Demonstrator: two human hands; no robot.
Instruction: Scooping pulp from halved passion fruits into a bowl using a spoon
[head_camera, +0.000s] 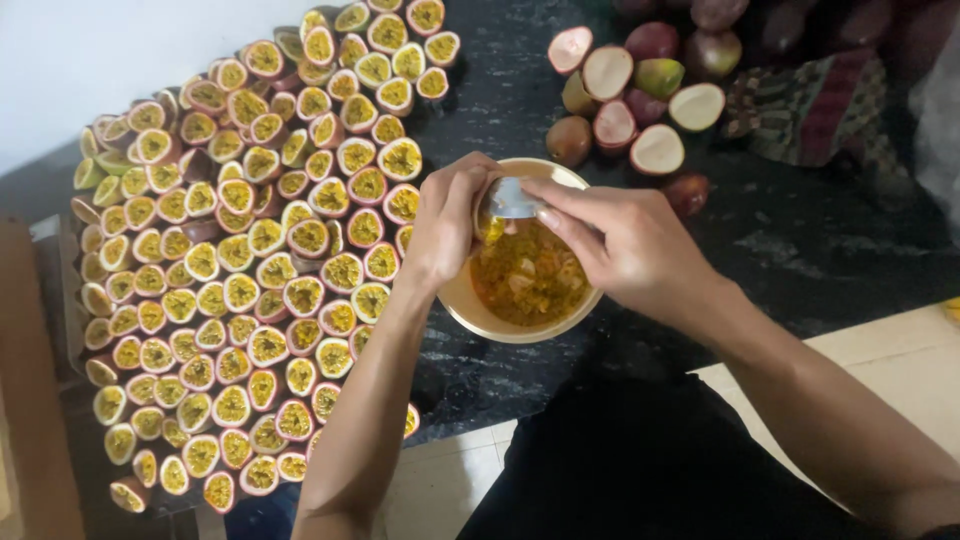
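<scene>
You work over one tan bowl (470, 310) on the dark speckled counter (800, 250), and it holds a pool of yellow-orange passion fruit pulp (530, 280) with dark seeds.

Two hands are in view, both yours. Your left hand (447, 222) hangs over the bowl's left rim, its fingers (462, 190) curled around one passion fruit half (489, 222) — mostly hidden behind them, only a sliver of its rim and yellow flesh showing just above the pulp. Your right hand (625, 245) reaches over the bowl's right rim, thumb and forefinger pinched on one metal spoon (512, 198); the spoon's bowl sits at the mouth of the fruit half, between the two sets of fingertips. So both hands are closed in a grip, neither one slack.

Left of the bowl lies a packed field of cut passion fruit halves (250, 260), faces up and full of pulp — well over a hundred, too many and too crowded to count exactly. It stretches from beyond the bowl's far side to past its near side.

Beyond the bowl, up and to the right, sits a small heap of scooped-out shells (635, 100): about five show white hollow insides, with several whole-looking purple and green skins among them. A patterned cloth (810, 100) lies right of that heap.
</scene>
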